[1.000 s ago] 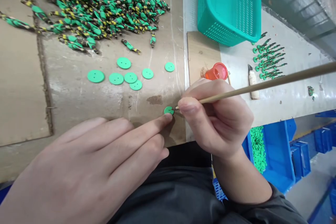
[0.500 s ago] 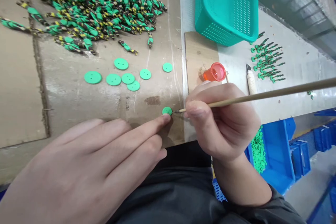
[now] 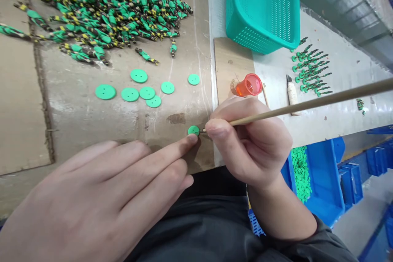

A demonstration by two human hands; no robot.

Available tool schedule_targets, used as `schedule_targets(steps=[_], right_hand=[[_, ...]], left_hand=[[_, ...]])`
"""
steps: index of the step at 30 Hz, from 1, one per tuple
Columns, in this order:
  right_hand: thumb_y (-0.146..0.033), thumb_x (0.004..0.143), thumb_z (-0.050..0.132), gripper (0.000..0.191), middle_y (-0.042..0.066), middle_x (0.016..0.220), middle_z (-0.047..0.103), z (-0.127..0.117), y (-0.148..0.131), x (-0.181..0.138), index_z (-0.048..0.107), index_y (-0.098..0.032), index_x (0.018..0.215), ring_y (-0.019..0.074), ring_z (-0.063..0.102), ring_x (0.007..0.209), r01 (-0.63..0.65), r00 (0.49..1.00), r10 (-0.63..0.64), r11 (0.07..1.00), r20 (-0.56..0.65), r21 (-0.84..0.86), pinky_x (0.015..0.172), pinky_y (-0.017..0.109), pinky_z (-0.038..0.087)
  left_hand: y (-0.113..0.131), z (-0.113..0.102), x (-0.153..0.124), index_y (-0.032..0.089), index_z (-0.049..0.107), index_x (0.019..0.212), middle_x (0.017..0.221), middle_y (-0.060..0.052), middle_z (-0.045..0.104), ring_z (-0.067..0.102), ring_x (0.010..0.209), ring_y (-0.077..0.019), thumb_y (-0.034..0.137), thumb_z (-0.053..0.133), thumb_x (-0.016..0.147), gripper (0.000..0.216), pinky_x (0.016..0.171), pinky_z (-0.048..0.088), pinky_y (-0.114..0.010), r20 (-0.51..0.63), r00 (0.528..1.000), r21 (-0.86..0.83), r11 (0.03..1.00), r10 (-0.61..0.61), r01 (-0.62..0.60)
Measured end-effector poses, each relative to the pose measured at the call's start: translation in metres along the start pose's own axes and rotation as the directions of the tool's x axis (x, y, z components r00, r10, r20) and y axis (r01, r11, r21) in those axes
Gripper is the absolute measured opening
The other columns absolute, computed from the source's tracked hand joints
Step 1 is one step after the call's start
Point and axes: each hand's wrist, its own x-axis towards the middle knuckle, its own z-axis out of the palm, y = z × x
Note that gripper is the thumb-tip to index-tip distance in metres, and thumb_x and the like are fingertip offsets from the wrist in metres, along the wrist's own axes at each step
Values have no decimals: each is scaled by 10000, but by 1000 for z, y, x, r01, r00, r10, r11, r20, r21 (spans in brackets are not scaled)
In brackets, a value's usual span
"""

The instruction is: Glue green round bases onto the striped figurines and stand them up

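Note:
My left hand [image 3: 123, 188] lies flat and low over the board with its fingers stretched out. Its index fingertip presses on the lower edge of a small green button-like disc [image 3: 193, 130] marked with two dark dots. My right hand [image 3: 254, 139] pinches a thin wooden-handled brush [image 3: 276, 111] between thumb and fingers. The brush's fine dark tip touches the right side of that disc. Farther up the board lie several loose green discs of the same kind, among them a larger disc [image 3: 105, 91] at the left.
A heap of green, black and yellow figure-like pieces [image 3: 116, 8] covers the back left. Beyond my right hand stand a red cup [image 3: 252, 84], a teal basket [image 3: 264, 43] and a knife [image 3: 291, 92]. Rows of small assembled pieces [image 3: 313, 69] lie right. Below is a blue bin [image 3: 325, 180].
My right hand has moved a little left, bringing the brush tip from beside the disc onto it. My left finger stays on the disc. The whole view has shifted slightly.

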Motion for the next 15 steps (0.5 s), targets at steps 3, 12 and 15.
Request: schedule_targets(steps=[3, 12, 15], right_hand=[[-237, 1188, 687, 140, -4, 845, 686, -2, -2, 1, 670, -262, 1052, 175, 726, 752, -17, 1000, 18, 1000, 22, -18, 692, 366, 611], [-247, 1199, 688, 134, -2, 898, 747, -1, -4, -2, 710, -256, 1067, 172, 746, 747, -24, 999, 23, 1000, -48, -7, 678, 373, 643], [-316, 1224, 661, 156, -9, 924, 771, -9, -8, -1, 728, -286, 1087, 169, 762, 744, -65, 994, 59, 995, -90, -73, 680, 374, 661]], left_hand=[[1, -1, 1, 290, 720, 1303, 1370, -6, 846, 671, 925, -264, 221, 672, 1159, 166, 800, 480, -545, 3, 1000, 1, 1000, 18, -18], [-7, 10, 0, 281, 755, 1235, 1442, 20, 838, 623, 863, -226, 278, 606, 1205, 152, 761, 430, -521, -123, 991, -4, 999, 45, -46], [-2, 4, -1, 303, 740, 1264, 1610, 48, 803, 707, 938, -237, 245, 622, 1194, 149, 801, 500, -532, 5, 999, -37, 998, -43, 43]])
